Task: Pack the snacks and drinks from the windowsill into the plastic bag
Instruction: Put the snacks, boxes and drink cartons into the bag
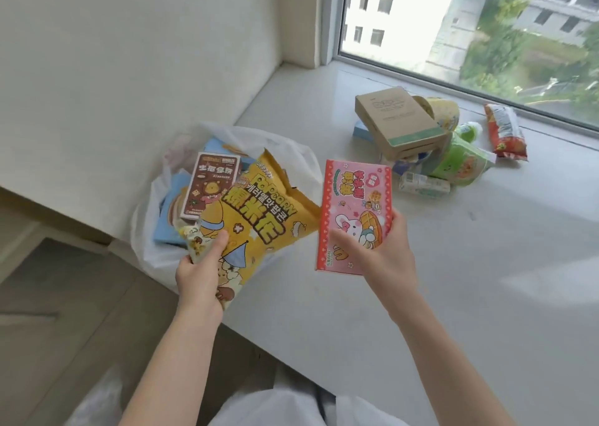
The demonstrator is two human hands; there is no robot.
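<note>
A white plastic bag (152, 218) sits open at the windowsill's left corner, with a brown snack box (210, 185) and blue packs (168, 218) inside. My left hand (201, 270) grips the lower end of a yellow popcorn bag (259, 218) lying over the bag's mouth. My right hand (379, 253) holds a pink waffle box (353, 205) upright above the sill, just right of the popcorn. Farther back lie a cardboard box (398, 120), a green snack pack (460, 163), a small milk carton (421, 184) and a red snack pack (505, 133).
The white windowsill (453, 279) runs along a window (486, 30) at the back right. A white wall (129, 69) stands behind the bag. Left of the sill's edge the floor (64, 312) drops away. My white trousers (275, 406) show at the bottom.
</note>
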